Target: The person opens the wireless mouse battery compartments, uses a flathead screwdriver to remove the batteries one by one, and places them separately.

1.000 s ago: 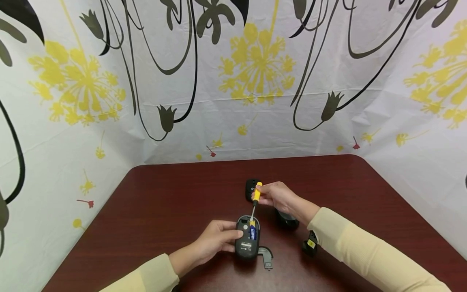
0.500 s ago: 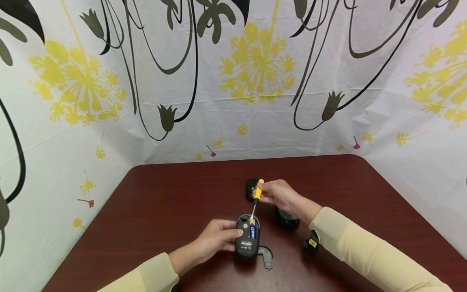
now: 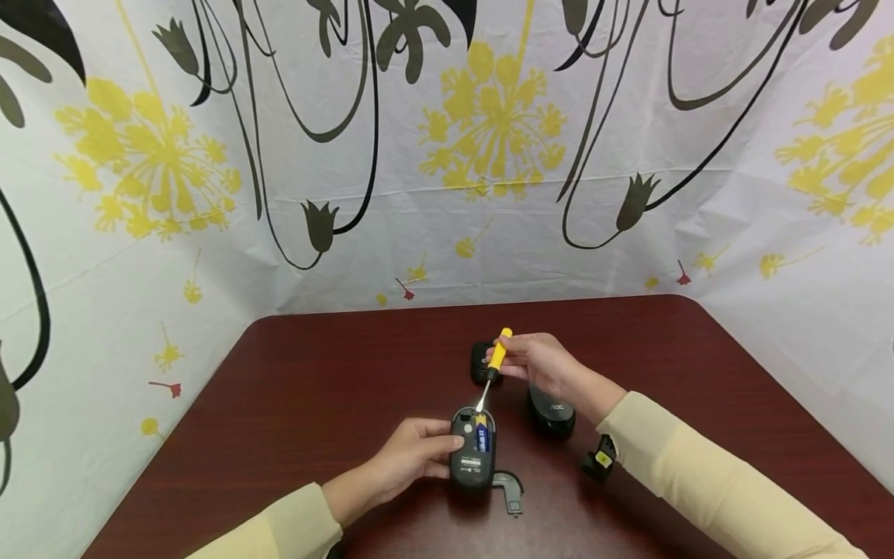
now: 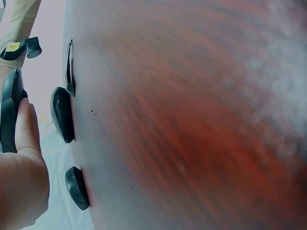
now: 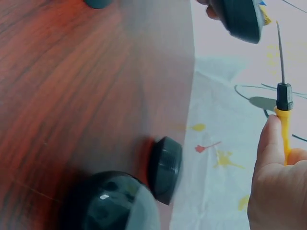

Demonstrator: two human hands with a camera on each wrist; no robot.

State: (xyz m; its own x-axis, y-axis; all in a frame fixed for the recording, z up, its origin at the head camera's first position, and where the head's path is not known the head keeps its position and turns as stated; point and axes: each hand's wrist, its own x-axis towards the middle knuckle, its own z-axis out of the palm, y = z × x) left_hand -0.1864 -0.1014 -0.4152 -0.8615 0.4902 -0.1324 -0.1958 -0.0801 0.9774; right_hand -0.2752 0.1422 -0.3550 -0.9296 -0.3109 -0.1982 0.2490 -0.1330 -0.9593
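In the head view my left hand [image 3: 419, 450] holds a black computer mouse [image 3: 471, 466] underside up, thumb on its left edge. Its battery bay is uncovered, and a blue and yellow battery [image 3: 483, 435] shows there. My right hand [image 3: 541, 361] pinches the yellow handle of a screwdriver [image 3: 498, 353]. The blade points down at the battery's upper end; in the right wrist view a small gap shows between the tip of the screwdriver [image 5: 283, 98] and the mouse [image 5: 240, 21]. A grey battery cover [image 3: 511, 493] lies on the table right of the mouse.
Behind the right hand stands a second black mouse [image 3: 552, 411]. A small black device [image 3: 482, 361], partly hidden by the hand, lies farther back on the dark red table [image 3: 335, 373]. A patterned cloth [image 3: 454, 256] hangs behind the table.
My right hand has moved up and slightly right with the screwdriver, which now tilts more. The second mouse shows more. The left hand and held mouse have shifted only slightly.
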